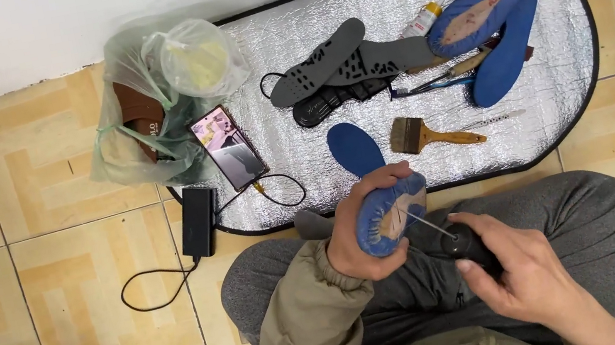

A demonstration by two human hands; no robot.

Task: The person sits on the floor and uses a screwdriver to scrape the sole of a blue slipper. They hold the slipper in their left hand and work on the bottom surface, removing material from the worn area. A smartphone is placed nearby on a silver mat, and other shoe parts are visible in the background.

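Sitting on a tan tiled floor [44,160], grey-trousered legs crossed, view straight down. Left hand [360,230] clenched around the heel end of a blue fabric-edged shoe insole [384,214], pale underside turned up, held over the lap. Right hand [522,265] grasping a black round-handled awl [465,241]; its thin metal needle [426,223] touches the insole's underside.

Ahead on the floor, a silver quilted foil mat [563,94] with black edging. On it: a wooden-handled flat paintbrush [427,134], two dark grey perforated soles [356,63] overlapping, a pair of blue insoles [497,4] stacked at the far right, and a small white bottle with a yellow cap [422,19] just beside them. A smartphone [227,149] lies at the mat's left edge, cabled to a black power bank [198,221] on the tiles. A green translucent plastic bag [145,108] sits behind the phone.
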